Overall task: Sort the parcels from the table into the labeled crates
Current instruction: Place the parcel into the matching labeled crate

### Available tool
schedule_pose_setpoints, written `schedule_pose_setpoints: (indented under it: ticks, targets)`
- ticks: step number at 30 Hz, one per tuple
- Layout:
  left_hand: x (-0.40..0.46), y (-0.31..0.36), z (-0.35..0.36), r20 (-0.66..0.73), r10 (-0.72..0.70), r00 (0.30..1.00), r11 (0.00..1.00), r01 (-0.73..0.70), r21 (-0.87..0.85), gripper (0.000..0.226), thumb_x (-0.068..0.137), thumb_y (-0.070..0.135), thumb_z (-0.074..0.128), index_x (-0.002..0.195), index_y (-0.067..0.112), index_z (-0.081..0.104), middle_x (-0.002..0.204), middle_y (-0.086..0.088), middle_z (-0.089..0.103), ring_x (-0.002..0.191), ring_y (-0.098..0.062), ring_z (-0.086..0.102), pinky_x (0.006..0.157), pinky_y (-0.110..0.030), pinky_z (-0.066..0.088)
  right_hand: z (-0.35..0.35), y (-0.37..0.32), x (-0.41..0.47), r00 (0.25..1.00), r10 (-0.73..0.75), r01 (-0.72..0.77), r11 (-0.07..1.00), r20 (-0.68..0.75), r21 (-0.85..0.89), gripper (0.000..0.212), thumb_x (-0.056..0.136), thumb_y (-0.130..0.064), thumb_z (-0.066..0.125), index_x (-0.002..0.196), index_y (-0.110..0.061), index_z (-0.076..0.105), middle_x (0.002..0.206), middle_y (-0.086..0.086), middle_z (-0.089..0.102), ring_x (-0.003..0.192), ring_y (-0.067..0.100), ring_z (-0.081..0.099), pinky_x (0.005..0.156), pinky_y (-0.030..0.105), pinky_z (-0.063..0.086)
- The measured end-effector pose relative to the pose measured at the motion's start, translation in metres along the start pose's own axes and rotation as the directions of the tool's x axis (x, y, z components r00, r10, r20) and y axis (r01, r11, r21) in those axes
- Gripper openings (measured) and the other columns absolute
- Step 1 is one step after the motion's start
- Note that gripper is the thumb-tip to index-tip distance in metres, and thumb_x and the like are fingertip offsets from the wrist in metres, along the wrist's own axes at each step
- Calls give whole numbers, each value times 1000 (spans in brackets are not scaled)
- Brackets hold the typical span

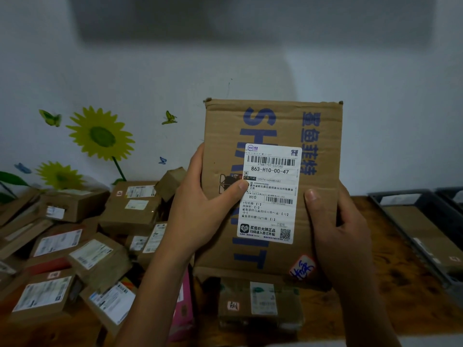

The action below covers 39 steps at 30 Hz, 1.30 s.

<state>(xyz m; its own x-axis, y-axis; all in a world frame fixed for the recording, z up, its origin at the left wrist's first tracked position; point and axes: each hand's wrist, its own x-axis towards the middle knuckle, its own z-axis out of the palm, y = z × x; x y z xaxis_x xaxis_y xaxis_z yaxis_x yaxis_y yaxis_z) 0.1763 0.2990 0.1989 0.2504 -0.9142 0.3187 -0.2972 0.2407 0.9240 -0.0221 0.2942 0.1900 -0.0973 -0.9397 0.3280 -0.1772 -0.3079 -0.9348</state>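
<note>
While 2 hands hold parcel [273, 186], wood table [390, 279] w/ boxes, pale wall [250, 58].

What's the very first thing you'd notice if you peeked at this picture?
A big brown box held up in the middle, the left hand and right hand gripping its sides, with a white shipping label facing you. To the left, a pile of parcels covers the table. Yellow sunflower stickers brighten the wall behind.

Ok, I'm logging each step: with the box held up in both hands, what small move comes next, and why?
Probably carry the cardboard box right toward the grey crate. Both the left hand and right hand grip it, shipping label facing the camera, seemingly already read.
</note>
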Motion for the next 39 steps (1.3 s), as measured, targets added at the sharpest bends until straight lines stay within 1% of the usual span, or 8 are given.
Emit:
schedule_pose_setpoints:
  ticks: [7,14,19,23,28,31,34,39]
  targets:
    - [2,-1,-3,36,15,999,1000,-14,-22,77,82,38,78,147,37,37,122,16,69,111,-8,67,97,-48,54,2,1,4,1000,-6,6,1000,-10,-23,29,80,-58,49,98,-37,58,86,-29,71,77,-1,72,53,15,54]
    - [0,-1,-7,110,14,994,1000,-12,-18,93,81,26,82,153,40,25,123,19,67,110,-5,67,98,-45,54,1,2,5,1000,1,-1,1000,-13,1,29,79,-57,49,98,-37,57,84,-28,71,74,-2,72,52,12,52]
    - [1,0,-11,192,-12,981,1000,11,7,107,78,23,84,153,50,13,124,24,65,108,-4,68,94,-43,56,-1,5,8,1000,-3,2,1000,-31,-14,16,92,-44,52,103,-33,58,80,-33,69,72,-8,69,52,8,49]
    - [2,-3,-14,232,-16,973,999,6,45,118,74,23,86,154,52,3,125,30,62,109,3,65,93,-35,55,-1,8,9,1000,7,-7,999,-25,-32,15,100,-30,53,114,-24,57,76,-38,66,70,-14,66,50,4,46]
    - [2,-5,-16,295,-19,955,998,1,61,124,72,13,87,155,46,1,121,38,59,107,6,65,83,-17,56,-2,14,9,999,8,-10,998,-33,-57,24,100,-32,53,122,-23,58,78,-38,65,73,-13,66,52,4,46]
    - [3,-7,-16,294,-28,955,997,5,80,126,70,13,88,155,45,1,121,37,59,105,6,65,81,-14,56,-1,14,9,999,11,-14,997,-35,-79,28,100,-37,52,125,-26,58,83,-38,66,77,-11,67,56,8,50]
    - [2,-11,-16,242,-46,969,994,21,105,127,69,24,91,154,51,0,125,32,60,107,8,63,85,-20,55,1,14,9,999,25,-27,997,-27,-70,29,99,-38,53,125,-27,58,86,-35,68,78,-9,68,55,12,53]
    - [0,-20,-8,60,-52,997,997,49,53,105,66,51,87,147,55,21,129,21,62,115,-7,64,99,-50,53,7,16,7,1000,29,-29,998,-6,-50,42,94,-47,53,130,-26,59,89,-33,69,79,-8,69,56,11,53]
